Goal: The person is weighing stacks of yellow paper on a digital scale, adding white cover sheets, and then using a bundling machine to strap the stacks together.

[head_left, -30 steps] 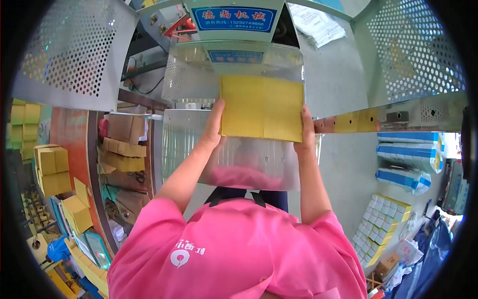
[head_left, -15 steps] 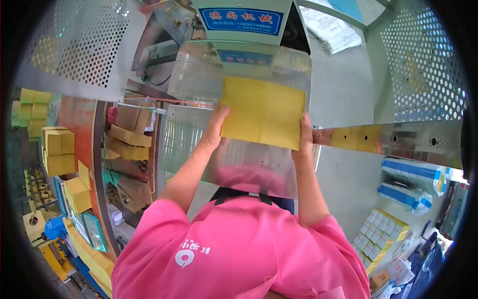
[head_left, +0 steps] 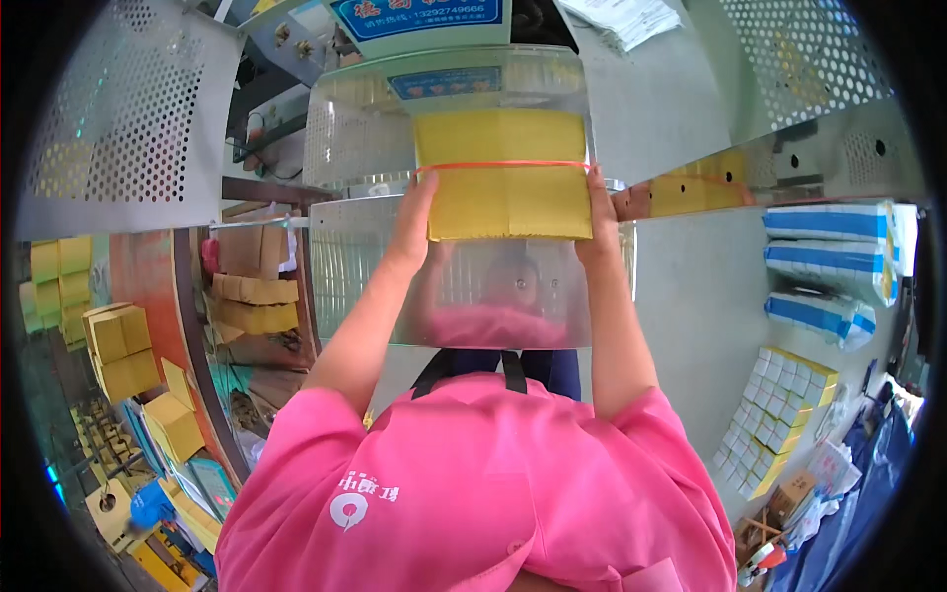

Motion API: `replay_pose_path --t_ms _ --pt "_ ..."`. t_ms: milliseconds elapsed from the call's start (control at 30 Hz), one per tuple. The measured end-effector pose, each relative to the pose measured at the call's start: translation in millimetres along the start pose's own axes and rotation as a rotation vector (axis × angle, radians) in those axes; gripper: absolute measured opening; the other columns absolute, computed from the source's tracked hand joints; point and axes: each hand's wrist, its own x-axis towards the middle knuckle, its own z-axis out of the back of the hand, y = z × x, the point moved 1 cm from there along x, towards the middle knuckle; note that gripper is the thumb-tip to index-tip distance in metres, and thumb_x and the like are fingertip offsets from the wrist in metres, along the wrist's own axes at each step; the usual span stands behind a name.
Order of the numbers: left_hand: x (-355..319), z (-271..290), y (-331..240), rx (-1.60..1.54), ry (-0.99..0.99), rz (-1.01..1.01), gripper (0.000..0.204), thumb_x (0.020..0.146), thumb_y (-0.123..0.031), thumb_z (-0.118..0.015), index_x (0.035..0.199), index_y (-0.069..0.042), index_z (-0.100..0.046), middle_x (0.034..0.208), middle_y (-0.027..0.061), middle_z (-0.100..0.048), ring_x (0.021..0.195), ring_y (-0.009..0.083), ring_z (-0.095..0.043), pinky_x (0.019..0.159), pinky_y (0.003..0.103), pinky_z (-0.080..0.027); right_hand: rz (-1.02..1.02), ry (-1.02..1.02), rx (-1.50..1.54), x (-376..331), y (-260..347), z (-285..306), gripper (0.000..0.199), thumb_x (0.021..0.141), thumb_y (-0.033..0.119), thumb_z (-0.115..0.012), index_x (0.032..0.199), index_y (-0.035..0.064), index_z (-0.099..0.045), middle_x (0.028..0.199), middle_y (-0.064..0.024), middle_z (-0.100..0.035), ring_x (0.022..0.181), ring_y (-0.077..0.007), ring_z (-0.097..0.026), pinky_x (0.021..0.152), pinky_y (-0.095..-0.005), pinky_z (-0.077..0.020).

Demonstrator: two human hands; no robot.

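A rectangular bundle of yellow paper (head_left: 511,205) rests on a shiny metal tabletop (head_left: 390,296) in front of me. An orange-red strap (head_left: 503,164) runs across its middle from side to side. My left hand (head_left: 412,225) is closed against the bundle's left edge. Gripping the opposite edge is my right hand (head_left: 601,219), its fingers near the strap's end. The bundle's underside is hidden. Just beyond it stands a machine with a blue sign (head_left: 419,18), which reflects in the polished metal.
Perforated metal panels (head_left: 128,128) flank the machine on both sides. A metal rail (head_left: 710,183) with holes extends to the right. Blue-and-white wrapped packs (head_left: 824,257) and stacked small white-and-yellow blocks (head_left: 774,419) sit at right. Yellow bundles (head_left: 123,345) line a reddish bench at left.
The strap now shows across the bundle, where none was visible before. The bundle, tilted before, now sits straighter. My view has shifted, and both hands still hold the bundle's sides.
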Motion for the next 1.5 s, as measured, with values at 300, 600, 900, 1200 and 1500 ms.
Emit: replay_pose_path --t_ms 300,600,900,1200,1500 --pt "5 3 2 0.006 0.091 0.075 0.062 0.095 -0.045 -0.055 0.135 0.001 -0.043 0.124 0.0074 -0.056 0.114 0.0136 -0.051 0.1 0.029 -0.037 -0.131 -0.003 -0.02 -4 1 2 0.056 0.097 0.054 -0.049 0.126 0.0067 -0.054 0.12 -0.0039 -0.058 0.111 -0.0155 -0.054 0.093 -0.0308 -0.0443" --pt "3 -16 -12 0.003 0.051 0.063 0.057 0.096 -0.043 -0.052 0.135 -0.001 -0.048 0.127 0.0062 -0.057 0.119 0.0142 -0.05 0.101 0.029 -0.036 -0.047 0.04 -0.029 16 -22 23 0.056 0.097 0.052 -0.047 0.129 0.0064 -0.053 0.122 -0.0054 -0.058 0.113 -0.0166 -0.054 0.095 -0.0319 -0.0435" --pt "-50 13 -24 0.3 -0.042 0.096 0.05 0.1 -0.04 -0.046 0.132 -0.001 -0.052 0.129 0.0064 -0.056 0.119 0.016 -0.051 0.102 0.03 -0.037 0.045 0.223 -0.396 -34 9 6 0.052 0.101 0.046 -0.043 0.127 0.0026 -0.055 0.119 -0.0045 -0.058 0.109 -0.0155 -0.053 0.096 -0.0292 -0.0398" --pt "-122 40 -19 0.926 -0.186 -0.103 0.043 0.094 -0.04 -0.057 0.097 0.002 -0.065 0.073 0.0173 -0.064 0.065 0.024 -0.063 0.063 0.035 -0.048 0.065 0.204 -0.999 -110 6 12 0.05 0.099 0.04 -0.046 0.132 0.0031 -0.053 0.106 -0.0148 -0.068 0.098 -0.0241 -0.064 0.088 -0.0342 -0.0464" --pt "-119 41 -9 0.71 -0.117 -0.217 0.042 0.095 -0.034 -0.06 0.116 0.003 -0.056 0.104 0.0166 -0.066 0.095 0.0225 -0.063 0.083 0.034 -0.049 -0.049 -0.215 -0.104 -130 -29 35 0.033 0.097 0.024 -0.054 0.112 -0.0044 -0.064 0.101 -0.0076 -0.068 0.09 -0.015 -0.064 0.082 -0.0272 -0.0489"
